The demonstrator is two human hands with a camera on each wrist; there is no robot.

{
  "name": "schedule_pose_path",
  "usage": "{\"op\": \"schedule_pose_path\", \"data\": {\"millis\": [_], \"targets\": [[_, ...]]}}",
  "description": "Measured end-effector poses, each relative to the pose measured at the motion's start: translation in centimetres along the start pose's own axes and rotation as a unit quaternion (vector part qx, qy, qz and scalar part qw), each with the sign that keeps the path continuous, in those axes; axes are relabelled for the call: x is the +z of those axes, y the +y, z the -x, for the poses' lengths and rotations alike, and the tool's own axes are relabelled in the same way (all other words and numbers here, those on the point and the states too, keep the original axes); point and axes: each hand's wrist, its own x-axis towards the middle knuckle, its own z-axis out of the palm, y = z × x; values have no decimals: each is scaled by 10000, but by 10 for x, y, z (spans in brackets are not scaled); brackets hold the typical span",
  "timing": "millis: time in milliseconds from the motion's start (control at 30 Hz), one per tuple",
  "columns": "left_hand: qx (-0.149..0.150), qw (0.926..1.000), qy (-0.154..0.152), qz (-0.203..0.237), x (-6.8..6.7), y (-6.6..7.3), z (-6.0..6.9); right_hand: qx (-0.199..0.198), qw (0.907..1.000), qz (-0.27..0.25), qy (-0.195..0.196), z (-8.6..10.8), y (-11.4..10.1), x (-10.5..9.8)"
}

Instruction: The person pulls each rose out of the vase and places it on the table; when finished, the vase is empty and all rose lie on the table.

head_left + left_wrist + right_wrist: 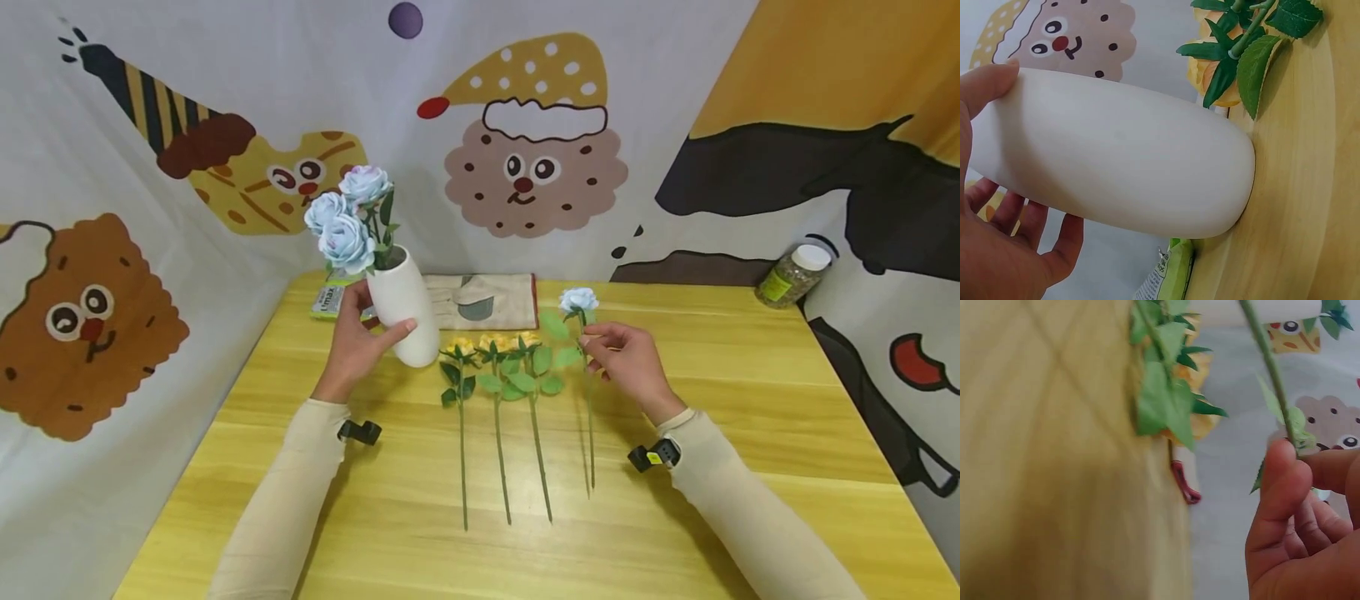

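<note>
My left hand [357, 343] grips the white vase [405, 304] from its left side, thumb across the front; the left wrist view shows the vase [1129, 150] with its base at the table. Several light blue roses [347, 242] stand in its mouth. My right hand [626, 367] pinches the green stem [591, 425] of a single blue rose [579, 300], just below the bloom. In the right wrist view thumb and finger of my hand [1310, 512] meet on that stem [1269, 362]. Between the hands, yellow roses [487, 343] lie side by side on the table.
Behind the yellow roses lies a folded cloth [487, 302] with a red edge. A green and white packet [327, 300] sits behind my left hand. At the table's back right corner is a jar [793, 277] with a white lid. Printed fabric [525, 167] hangs behind the table.
</note>
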Motion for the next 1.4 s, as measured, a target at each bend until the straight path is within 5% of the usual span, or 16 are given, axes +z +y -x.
{"op": "schedule_pose_path", "data": {"millis": [633,1067,1400], "targets": [[-39,10000,7,-23,0,-3,-1,1004,9864,183,-1291,6,32,23],[15,10000,64,10,0,-4,0,804,9871,426,-1317,7,26,17],[67,9999,94,12,0,-4,-1,366,9920,696,-984,10,8,11]]}}
